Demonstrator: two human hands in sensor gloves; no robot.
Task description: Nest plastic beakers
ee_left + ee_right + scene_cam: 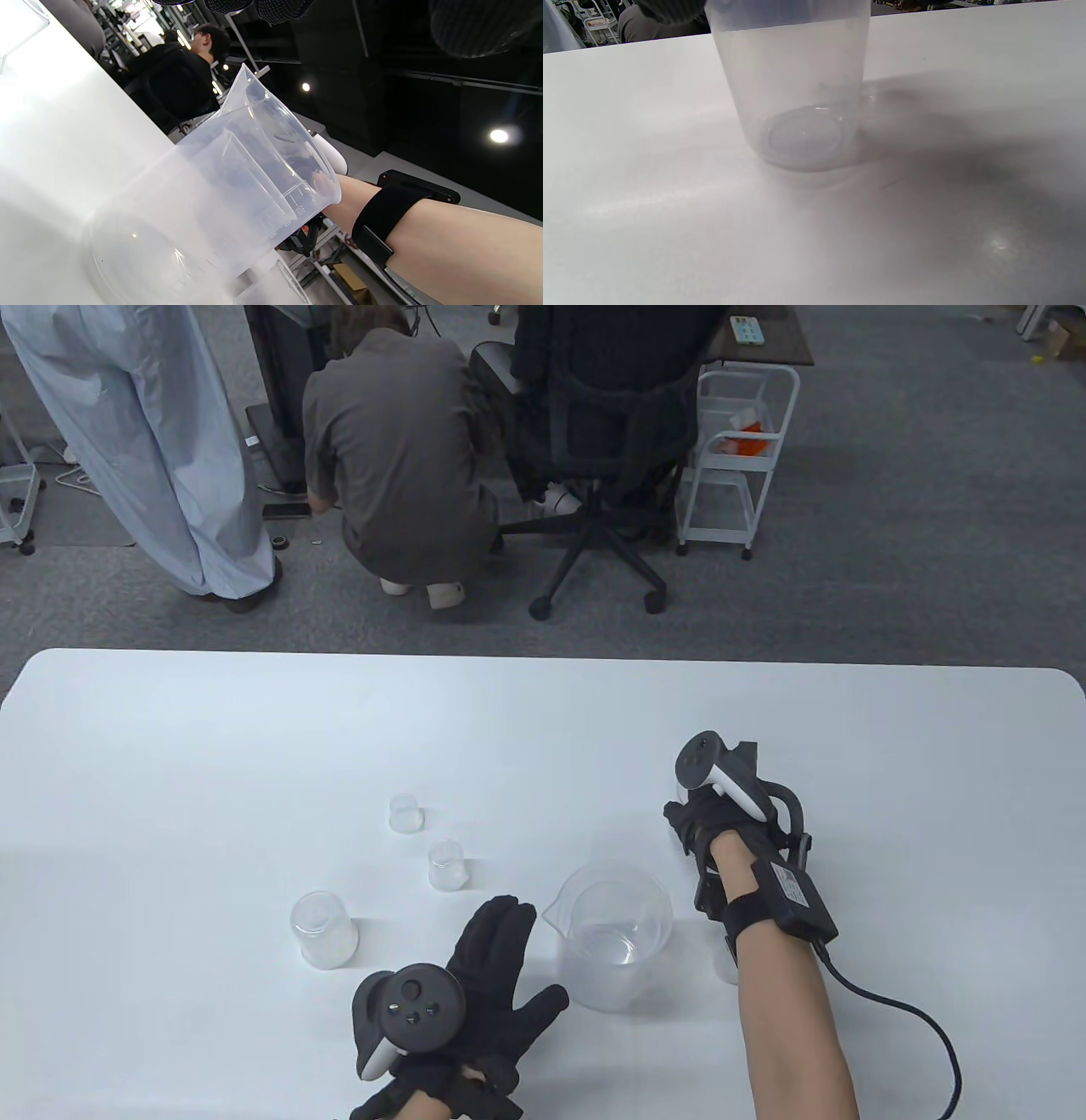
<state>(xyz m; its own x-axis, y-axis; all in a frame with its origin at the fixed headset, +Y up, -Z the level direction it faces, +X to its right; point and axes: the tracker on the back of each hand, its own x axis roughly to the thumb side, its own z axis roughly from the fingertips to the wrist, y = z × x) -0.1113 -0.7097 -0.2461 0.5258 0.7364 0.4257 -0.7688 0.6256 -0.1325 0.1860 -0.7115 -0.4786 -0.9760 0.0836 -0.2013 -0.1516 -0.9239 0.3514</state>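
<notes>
Seen only from the right wrist: a clear beaker [793,97] standing upright under the right hand [721,823], hidden by the forearm in the table view; grip impossible to tell. Just left of that hand, the large spouted beaker [615,933], upright, nothing visible inside. Left hand [484,976] spread flat on the table [254,746], fingers apart, holding nothing. Beyond and left of it, three small beakers [445,865], each standing alone.

You saw clear, glossy plastic in the large beaker [617,933]; the white table [254,729] looked smooth with a soft sheen, your gloves matt black knit.
</notes>
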